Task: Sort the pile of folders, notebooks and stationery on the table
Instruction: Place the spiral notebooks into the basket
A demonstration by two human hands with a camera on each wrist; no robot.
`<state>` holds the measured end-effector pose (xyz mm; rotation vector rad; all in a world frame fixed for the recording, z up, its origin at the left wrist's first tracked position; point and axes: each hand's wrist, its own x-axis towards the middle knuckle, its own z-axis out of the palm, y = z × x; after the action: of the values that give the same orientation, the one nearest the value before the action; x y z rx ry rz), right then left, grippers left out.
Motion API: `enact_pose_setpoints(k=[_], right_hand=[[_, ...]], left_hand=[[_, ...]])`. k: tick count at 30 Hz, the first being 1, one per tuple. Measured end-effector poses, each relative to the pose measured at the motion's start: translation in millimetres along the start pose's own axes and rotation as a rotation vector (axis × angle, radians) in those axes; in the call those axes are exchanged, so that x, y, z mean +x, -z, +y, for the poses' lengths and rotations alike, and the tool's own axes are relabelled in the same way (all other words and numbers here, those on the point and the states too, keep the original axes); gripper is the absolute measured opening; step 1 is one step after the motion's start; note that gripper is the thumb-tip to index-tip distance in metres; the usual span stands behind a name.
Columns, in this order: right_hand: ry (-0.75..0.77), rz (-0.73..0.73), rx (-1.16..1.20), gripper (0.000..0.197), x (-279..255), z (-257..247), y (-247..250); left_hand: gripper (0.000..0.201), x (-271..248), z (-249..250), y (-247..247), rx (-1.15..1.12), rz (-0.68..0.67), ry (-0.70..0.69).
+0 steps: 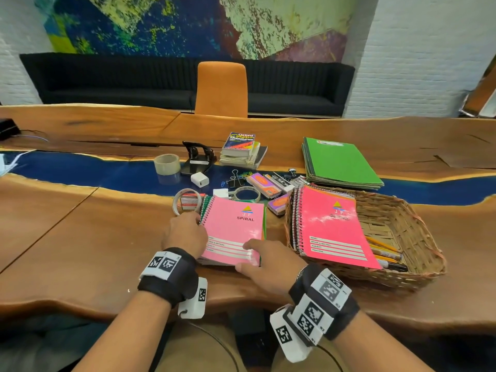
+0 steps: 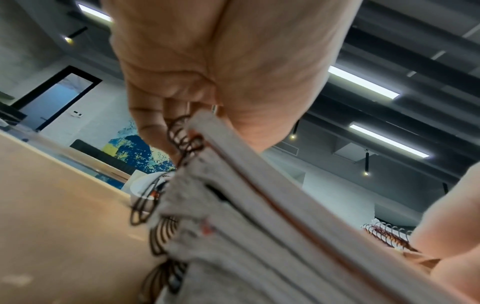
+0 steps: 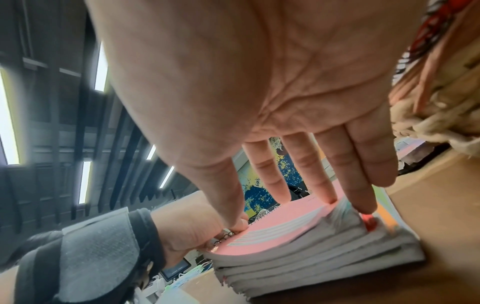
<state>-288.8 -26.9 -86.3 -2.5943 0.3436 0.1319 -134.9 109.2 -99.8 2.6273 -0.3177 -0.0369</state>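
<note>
Live-edge wooden table (image 1: 80,237) with blue resin strip; left hand (image 1: 185,232) grips pink spiral notebook stack (image 1: 233,232) near its front edge; right hand (image 1: 265,267) presses flat, fingers straight; mural wall (image 1: 188,22) behind.

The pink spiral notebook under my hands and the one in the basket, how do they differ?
The pink spiral notebook under the hands tops a stack lying flat on the table; the notebook in the basket leans tilted over the wicker basket rim. The first is paler pink, the second hotter pink. The left hand grips the first's coil side and the right hand rests on it; nothing touches the second. Both share the same spiral cover design.
</note>
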Motion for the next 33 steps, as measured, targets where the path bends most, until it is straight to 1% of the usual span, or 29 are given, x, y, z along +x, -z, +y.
enact_pose_setpoints(k=[2, 3, 4, 5, 7, 8, 9, 11, 12, 15, 17, 20, 23, 25, 26, 28, 30, 33], right_hand=[[-0.001, -0.003, 0.008, 0.059, 0, -1, 0], [0.000, -0.005, 0.008, 0.058, 0, -2, 0], [0.001, -0.009, 0.005, 0.058, 1, -2, 0], [0.003, -0.012, 0.003, 0.058, 1, -2, 0], [0.000, -0.007, 0.011, 0.057, 1, -1, -1], [-0.003, -0.003, 0.017, 0.057, 1, -1, -2], [-0.003, 0.000, 0.019, 0.056, 2, -1, -2], [0.005, 0.001, 0.003, 0.055, 3, -1, -4], [0.005, -0.002, -0.007, 0.053, 3, -1, -5], [0.006, -0.026, -0.029, 0.043, 4, 2, -8], [0.011, -0.038, -0.028, 0.040, 5, 5, -9], [0.014, -0.048, -0.015, 0.043, 6, 6, -9], [0.016, -0.051, -0.029, 0.046, 6, 6, -9], [0.013, -0.044, -0.019, 0.047, 8, 7, -10], [0.007, -0.040, -0.005, 0.047, 8, 8, -10], [-0.004, -0.024, 0.038, 0.051, 8, 7, -12], [0.017, 0.020, 0.070, 0.060, 7, 5, -10], [0.053, 0.120, 0.160, 0.064, 8, 2, -4]], left_hand=[[0.034, -2, 3, 1, 0.064, 0.052, -0.028], [0.034, -3, 5, 1, 0.071, 0.085, -0.048], [0.036, -4, 8, 0, 0.032, 0.100, -0.059], [0.039, -5, 11, 0, -0.058, 0.087, -0.057], [0.049, -5, 17, -5, -0.229, 0.000, -0.039], [0.055, -7, 19, -8, -0.229, -0.038, -0.041], [0.058, -9, 20, -10, -0.158, -0.051, -0.051], [0.063, -12, 19, -15, 0.057, -0.015, -0.074], [0.063, -13, 19, -15, 0.129, -0.007, -0.075], [0.055, -10, 15, -8, 0.210, -0.006, -0.034], [0.050, -4, 8, -5, 0.245, -0.026, 0.002], [0.036, 3, 1, -1, 0.175, -0.092, 0.031], [0.022, 3, 0, 6, 0.124, -0.081, 0.053], [0.020, 0, 3, 10, 0.067, -0.071, 0.059], [0.022, -2, 6, 11, 0.021, -0.054, 0.055], [0.033, -8, 13, 15, -0.122, 0.025, 0.024], [0.044, -10, 19, 21, -0.285, 0.145, -0.028], [0.048, -8, 20, 32, -0.453, 0.278, -0.081]])
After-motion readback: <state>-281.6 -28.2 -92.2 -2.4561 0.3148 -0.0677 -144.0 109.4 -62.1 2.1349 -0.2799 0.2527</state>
